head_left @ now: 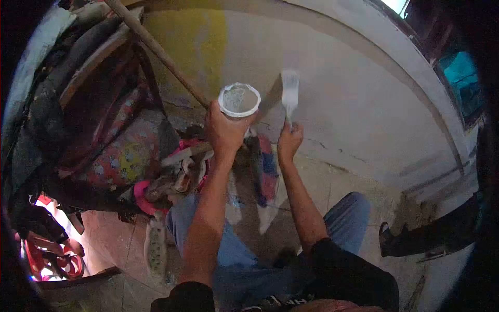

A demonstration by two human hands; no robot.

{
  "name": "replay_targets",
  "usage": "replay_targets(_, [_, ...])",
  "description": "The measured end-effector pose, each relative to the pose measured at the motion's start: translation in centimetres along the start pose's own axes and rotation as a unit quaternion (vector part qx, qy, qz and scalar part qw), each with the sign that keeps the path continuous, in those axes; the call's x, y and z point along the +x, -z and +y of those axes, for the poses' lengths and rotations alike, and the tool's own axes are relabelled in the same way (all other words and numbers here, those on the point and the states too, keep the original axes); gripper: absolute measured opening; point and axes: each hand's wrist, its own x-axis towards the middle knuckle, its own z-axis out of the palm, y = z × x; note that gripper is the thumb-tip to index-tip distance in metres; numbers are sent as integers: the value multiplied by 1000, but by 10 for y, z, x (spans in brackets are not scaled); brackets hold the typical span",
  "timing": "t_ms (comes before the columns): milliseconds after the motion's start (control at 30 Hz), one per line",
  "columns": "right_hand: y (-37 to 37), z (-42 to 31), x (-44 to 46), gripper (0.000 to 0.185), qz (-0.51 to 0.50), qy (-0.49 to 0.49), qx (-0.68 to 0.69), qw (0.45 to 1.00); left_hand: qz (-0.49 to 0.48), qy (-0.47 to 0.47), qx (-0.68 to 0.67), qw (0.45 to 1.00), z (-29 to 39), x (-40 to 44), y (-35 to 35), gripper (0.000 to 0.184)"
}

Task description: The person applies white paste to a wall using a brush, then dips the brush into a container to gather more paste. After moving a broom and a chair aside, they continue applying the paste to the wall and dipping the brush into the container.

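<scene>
Curved pale wall (364,93) with a yellow patch (205,44) at upper left, cracked lower edge, tiled floor (119,244) below, dark fabric heap (47,99) at left, bright light (397,6) at upper right, dim surroundings.

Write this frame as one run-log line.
left hand: holds white-rimmed container | right hand: grips brush | brush: blurred, near wall, contact unclear | pole: slants beyond left hand

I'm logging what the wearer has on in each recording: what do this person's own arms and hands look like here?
Both the left hand and the right hand are bare, with no gloves. The forearms are uncovered, and no watch or bracelet shows at the wrists. Plain black sleeves, left and right, end around the elbows. Any ring is too small to tell.
</scene>
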Motion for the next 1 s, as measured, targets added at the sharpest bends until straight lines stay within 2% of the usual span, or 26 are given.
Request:
replay_targets(67, [1,55,-28,32,9,-11,19,1000,-31,12,40,999,-3,-1,2,72])
replay_targets(133, [7,117,-40,22,-31,-87,-3,996,-28,-15,45,998,-4,2,3,72])
replay_targets(167, [12,119,-46,22,-31,-90,-3,995,-34,-31,48,998,-5,-2,3,72])
replay_targets(233, [29,115,-51,30,-56,-205,-49,976,-41,-24,63,997,-4,-6,2,73])
replay_targets(267, [31,110,-46,29,-52,-153,-46,986,-36,-28,60,997,-4,-7,1,74])
replay_targets(300, [27,97,-33,28,-49,-99,-43,993,-28,-32,59,997,-5,-6,0,74])
replay_targets(367, [46,-34,-25,28,-81,-74,52,993,-31,-34,75,996,-5,-5,-1,75])
replay_targets(467, [54,-136,-6,23,-45,-12,182,982,-38,-29,84,995,-2,-2,4,76])
replay_targets(500, [56,-160,-5,21,-35,16,237,971,-44,-21,71,996,-1,-2,5,76])
replay_targets(533, [57,-168,-1,21,-34,14,235,971,-47,-20,72,996,-3,-4,3,76])
replay_targets(600, [56,-178,6,22,-51,-36,323,944,-40,-29,52,997,-8,-2,0,76])
replay_targets(633, [53,-166,9,22,-50,-33,324,944,-38,-31,50,998,-10,-2,-1,76])
replay_targets(700, [31,-104,16,22,-63,-72,232,968,-41,-13,60,997,-11,-1,-1,75])
replay_targets(767, [6,-16,13,26,-40,-68,93,993,-35,-34,51,997,-14,0,-3,74])
replay_targets(833, [6,31,-4,31,-98,-151,33,983,-33,-53,43,997,-12,2,-3,73])
replay_targets(900, [-8,108,-4,33,-129,-141,-72,979,-60,-2,63,996,-8,0,-1,71])
replay_targets(933, [-9,106,-4,33,-128,-140,-72,979,-60,-2,62,996,-6,1,1,71])
replay_targets(967, [-10,104,-3,22,-103,-100,-40,989,-72,2,83,994,-3,2,2,70])
replay_targets(1000, [-10,99,-4,24,-79,-61,-8,995,-84,6,105,991,-3,3,4,69])
